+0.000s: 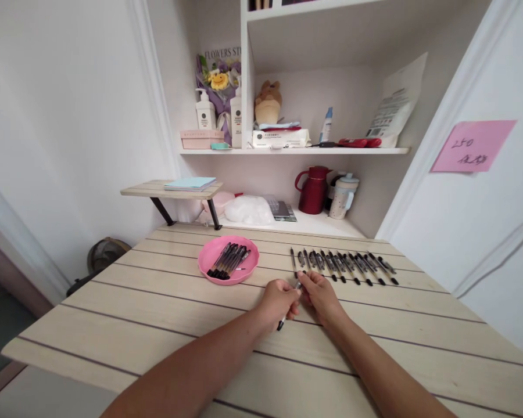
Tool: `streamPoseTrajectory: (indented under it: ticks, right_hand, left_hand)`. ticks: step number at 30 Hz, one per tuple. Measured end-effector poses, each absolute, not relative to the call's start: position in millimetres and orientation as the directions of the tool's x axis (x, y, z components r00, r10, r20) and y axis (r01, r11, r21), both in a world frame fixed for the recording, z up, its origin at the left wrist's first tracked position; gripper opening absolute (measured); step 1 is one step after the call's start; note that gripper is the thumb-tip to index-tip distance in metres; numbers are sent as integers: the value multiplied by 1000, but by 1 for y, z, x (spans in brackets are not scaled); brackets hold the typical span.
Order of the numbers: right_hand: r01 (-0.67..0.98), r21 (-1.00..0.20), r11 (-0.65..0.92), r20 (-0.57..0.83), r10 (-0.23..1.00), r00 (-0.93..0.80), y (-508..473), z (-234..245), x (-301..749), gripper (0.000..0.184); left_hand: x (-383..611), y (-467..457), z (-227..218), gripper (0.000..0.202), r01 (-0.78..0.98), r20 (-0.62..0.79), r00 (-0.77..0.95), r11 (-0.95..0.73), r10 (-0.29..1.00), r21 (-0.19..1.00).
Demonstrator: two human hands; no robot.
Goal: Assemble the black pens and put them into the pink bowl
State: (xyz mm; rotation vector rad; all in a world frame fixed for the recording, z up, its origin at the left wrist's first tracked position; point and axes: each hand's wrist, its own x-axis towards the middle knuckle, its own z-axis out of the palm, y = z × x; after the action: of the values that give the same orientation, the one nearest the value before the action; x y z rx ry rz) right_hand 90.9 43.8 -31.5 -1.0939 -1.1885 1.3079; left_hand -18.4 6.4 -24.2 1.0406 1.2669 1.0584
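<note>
My left hand (279, 301) and my right hand (321, 296) meet over the wooden table (157, 313), both pinched on one black pen (287, 307). The pen's lower end sticks out below my left hand; its upper end lies between the two thumbs. Just beyond my hands, a row of several black pens (344, 268) lies side by side on the table. To the left, a pink plate (209, 270) holds several more black pens (229, 261).
Behind the table, shelves carry a red jug (314, 188), a white cup (344, 196), lotion bottles (205, 110), a plush toy (268, 101) and boxes. A small riser (157, 190) with a notebook stands at left. A pink note (473, 146) sticks on the right wall.
</note>
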Motion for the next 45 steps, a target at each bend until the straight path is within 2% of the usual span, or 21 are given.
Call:
streamPoseTrajectory:
  ticks: [7, 10, 13, 18, 23, 25, 26, 28, 31, 34, 36, 38, 45]
  right_hand:
    - [-149, -989, 10, 13, 1000, -19, 49, -30, 97, 32]
    - [-207, -978, 38, 26, 998, 61, 56, -26, 107, 27]
    - [-279, -959, 55, 16, 990, 140, 62, -22, 118, 26]
    - [-319, -948, 17, -26, 991, 129, 66, -15, 139, 23]
    - [-101, -995, -26, -44, 982, 184, 70, -14, 195, 25]
    - [170, -983, -72, -28, 967, 252, 73, -17, 230, 27]
    - [342, -934, -105, -1, 957, 290, 74, -19, 248, 28]
    - [441, -887, -138, 17, 944, 330, 75, -21, 283, 29]
    - [613, -774, -159, 82, 935, 346, 76, -23, 321, 20]
    - [831, -517, -208, 172, 925, 338, 79, -27, 339, 20]
    - [899, -360, -250, 190, 923, 333, 82, -31, 344, 24]
    - [909, -310, -279, 184, 920, 345, 87, -35, 345, 27]
    - [889, -348, -299, 184, 908, 377, 100, -44, 343, 37]
  left_hand:
    - [-24, 5, -22, 23, -154, -197, 255, 241, 947, 958]
    - [-26, 3, -20, 29, -245, -205, 347, 299, 915, 922]
    - [-28, 2, -18, 31, -297, -239, 361, 354, 901, 887]
    - [-31, 2, -15, 31, -318, -259, 356, 377, 898, 870]
    - [-29, -1, -13, 30, -305, -250, 334, 355, 909, 884]
    - [-28, -2, -11, 31, -305, -254, 321, 353, 913, 885]
    - [-28, -3, -10, 31, -305, -256, 316, 353, 913, 884]
    - [-27, -3, -9, 31, -304, -259, 312, 355, 914, 884]
    - [-27, -2, -9, 30, -305, -259, 308, 353, 915, 885]
    - [-26, -2, -10, 29, -299, -250, 304, 341, 919, 891]
    - [-26, -1, -10, 29, -285, -243, 301, 330, 922, 900]
    - [-25, -1, -10, 29, -265, -235, 304, 319, 923, 910]
    - [-22, -1, -14, 30, -179, -203, 342, 276, 918, 944]
